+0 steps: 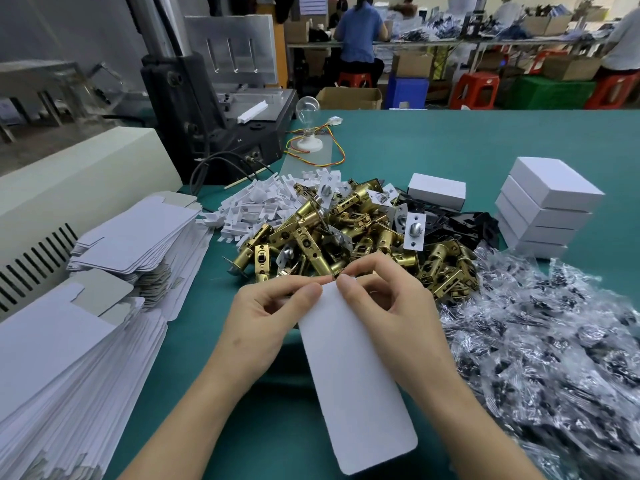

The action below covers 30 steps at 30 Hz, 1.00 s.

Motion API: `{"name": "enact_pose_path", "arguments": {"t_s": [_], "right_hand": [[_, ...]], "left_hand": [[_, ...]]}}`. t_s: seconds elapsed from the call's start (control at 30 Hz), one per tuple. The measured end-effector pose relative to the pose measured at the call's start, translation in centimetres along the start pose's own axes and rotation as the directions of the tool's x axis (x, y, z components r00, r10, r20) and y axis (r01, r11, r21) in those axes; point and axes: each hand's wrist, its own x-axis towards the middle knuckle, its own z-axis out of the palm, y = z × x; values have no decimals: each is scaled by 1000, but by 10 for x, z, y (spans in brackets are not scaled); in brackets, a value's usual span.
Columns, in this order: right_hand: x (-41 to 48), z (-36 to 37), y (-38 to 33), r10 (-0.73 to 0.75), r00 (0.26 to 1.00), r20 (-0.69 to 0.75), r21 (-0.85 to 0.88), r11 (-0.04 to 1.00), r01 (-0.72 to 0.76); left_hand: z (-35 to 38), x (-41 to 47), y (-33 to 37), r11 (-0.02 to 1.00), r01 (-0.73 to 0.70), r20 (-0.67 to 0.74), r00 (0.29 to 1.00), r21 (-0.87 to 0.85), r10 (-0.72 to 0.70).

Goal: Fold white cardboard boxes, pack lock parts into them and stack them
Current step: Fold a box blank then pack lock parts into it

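Workshop bench, green table top, crowded on three sides, so most of the risk is clutter. Biggest item: flat blank stack on the left, fanned and sloping toward the work spot, and an elbow bump likely slides sheets under the hands. Heap of clear screw bags on the right sits just beside the right forearm. It looks slippery and could creep into the folding area or get dragged off the near edge. Brass latch pile lies right behind the fingers, nearly touching. Its sharp plates could snag or dent the card when the flaps swing out, and a loose latch could roll. Finished box stack at far right is skewed, with the top box offset, and I'd expect a lean or topple if more go on without squaring it. Task piece: one white box blank, still flat, between the forearms, its long panel running back toward the person. Left hand and right hand both pinch its far end with thumb and forefinger, other fingers curled loosely. The grip is on that one end only, so the rest hangs unsupported. My read is that it can bow and crease off the score line, or the tube opens skewed if one thumb leads. Can't tell whether the near end rests on the table.
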Motion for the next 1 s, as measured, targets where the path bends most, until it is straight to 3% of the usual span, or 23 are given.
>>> {"name": "enact_pose_path", "arguments": {"t_s": [0.27,0.7,0.8,0.9,1.0], "right_hand": [[2,-3,-1,9,998,-64,10,1000,-8],[2,-7,-5,71,997,-27,27,997,-71],[3,-7,-4,60,998,1,60,996,-60],[3,-7,-5,-35,999,2,99,995,34],[3,-6,-5,-297,945,140,-190,928,320]], "left_hand": [[1,0,3,994,103,59,993,-39,-101],[-3,0,0,993,111,65,992,-32,-108],[-5,2,2,981,163,7,986,-104,-164],[-11,5,4,945,238,-87,961,-224,-262],[-16,7,2,927,243,-133,948,-285,-289]]}}
